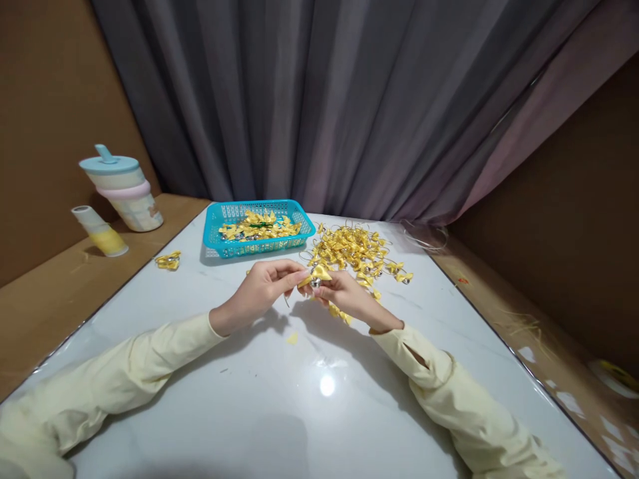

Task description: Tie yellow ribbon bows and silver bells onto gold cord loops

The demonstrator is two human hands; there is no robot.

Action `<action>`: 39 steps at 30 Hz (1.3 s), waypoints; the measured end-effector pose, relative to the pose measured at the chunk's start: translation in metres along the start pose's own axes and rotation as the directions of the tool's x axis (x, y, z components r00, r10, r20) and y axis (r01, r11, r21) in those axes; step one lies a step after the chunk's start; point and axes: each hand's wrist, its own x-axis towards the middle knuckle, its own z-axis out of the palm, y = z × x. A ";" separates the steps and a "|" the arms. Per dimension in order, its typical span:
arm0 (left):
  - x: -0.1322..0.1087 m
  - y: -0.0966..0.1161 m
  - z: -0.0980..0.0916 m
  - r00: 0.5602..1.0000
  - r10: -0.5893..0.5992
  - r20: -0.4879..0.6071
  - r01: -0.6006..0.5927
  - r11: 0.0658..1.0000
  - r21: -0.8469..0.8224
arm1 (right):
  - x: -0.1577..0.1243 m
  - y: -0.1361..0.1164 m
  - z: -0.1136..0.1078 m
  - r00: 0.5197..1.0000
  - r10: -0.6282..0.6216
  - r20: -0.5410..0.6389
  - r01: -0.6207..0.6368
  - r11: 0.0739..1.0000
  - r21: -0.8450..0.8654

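Pinching a yellow bow (318,273), left hand (262,289) and right hand (348,297) hold its long axis left-to-right.

A heavy grey curtain (349,100) hangs in deep folds across the back, closing off the corner. Plain brown walls stand on either side, the left wall (44,100) in warmer light and the right wall (579,219) darker. A glossy white tabletop (299,432) fills the middle, catching the bright spot of an overhead lamp (327,384). Brown wooden ledges border it, the left ledge (40,313) and the right ledge (529,332).
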 end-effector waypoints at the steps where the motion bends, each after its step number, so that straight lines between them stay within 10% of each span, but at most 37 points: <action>1: 0.001 0.000 -0.001 1.000 0.011 0.011 -0.012 1.000 0.006 | 0.000 0.000 -0.002 1.000 -0.006 0.027 0.005 1.000 0.030; 11: 0.004 0.001 0.000 0.993 -0.023 0.117 0.018 0.999 0.041 | -0.003 -0.008 -0.015 0.939 -0.272 -0.212 0.162 0.891 -0.423; 19: 0.003 -0.007 0.001 0.964 -0.103 0.246 0.120 0.991 -0.056 | -0.013 -0.031 -0.003 0.965 0.107 -0.238 -0.042 0.964 0.261; 26: 0.001 -0.029 0.009 0.901 -0.305 0.309 0.408 0.839 -0.360 | -0.014 -0.038 0.010 0.891 0.129 -0.434 0.001 0.958 0.286; 32: -0.001 -0.028 0.015 0.935 -0.311 0.169 0.341 0.918 -0.200 | -0.013 -0.038 0.011 0.926 0.194 -0.324 -0.070 0.932 0.357; 39: -0.005 -0.028 0.021 0.933 -0.236 0.270 0.310 0.909 -0.279 | -0.012 -0.036 0.009 0.924 0.236 -0.300 -0.136 0.937 0.321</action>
